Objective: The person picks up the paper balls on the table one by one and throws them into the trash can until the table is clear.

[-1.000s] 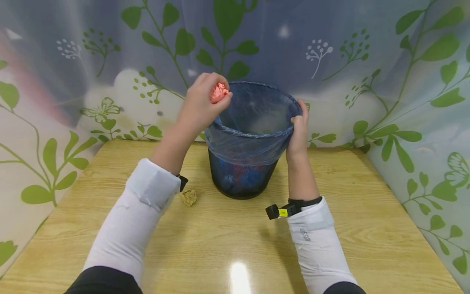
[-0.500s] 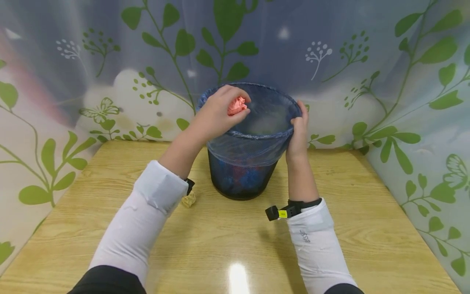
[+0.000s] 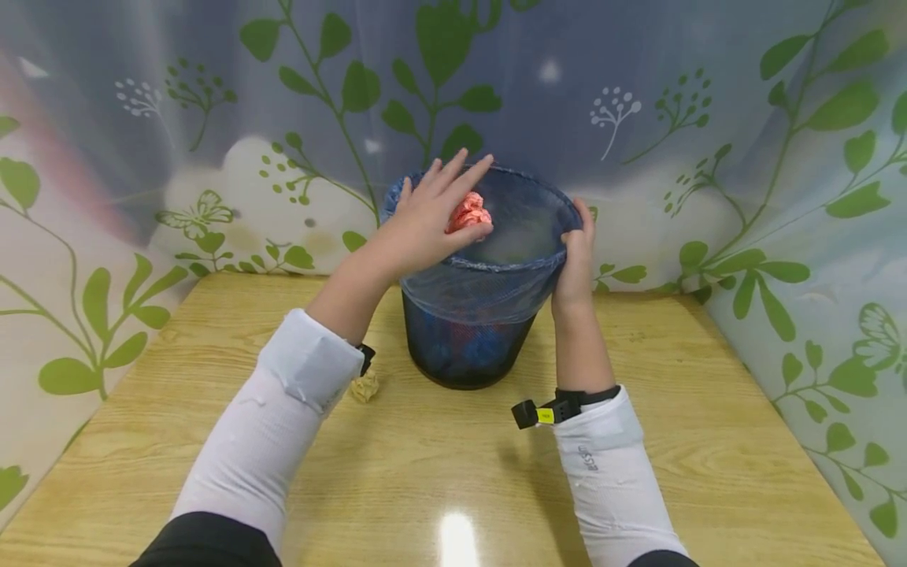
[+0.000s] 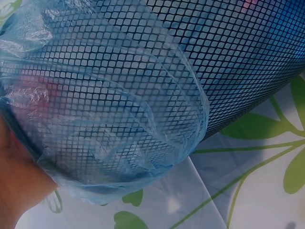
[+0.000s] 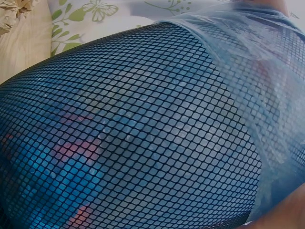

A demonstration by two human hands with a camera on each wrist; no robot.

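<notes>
In the head view my left hand (image 3: 421, 224) is over the bin's mouth, its fingers spread straight. A crumpled pink paper ball (image 3: 471, 214) sits just beside the palm and thumb, no longer enclosed by the fingers; whether it still touches the hand I cannot tell. The black mesh wastebasket (image 3: 468, 354) stands on the table, a thin blue plastic liner (image 3: 482, 293) folded over its rim. My right hand (image 3: 575, 264) grips that rim at the right side. Through the mesh in the right wrist view, blue and pink crumpled pieces (image 5: 62, 186) show inside.
A tan crumpled paper ball (image 3: 364, 386) lies on the wooden table (image 3: 425, 472), left of the bin and close to my left cuff. Behind the bin hangs a leaf-patterned curtain (image 3: 283, 213), which also runs along the sides.
My left hand has moved right over the bin's mouth with the pink paper ball, and its fingers have since spread away from the ball. The right hand stays on the rim.
</notes>
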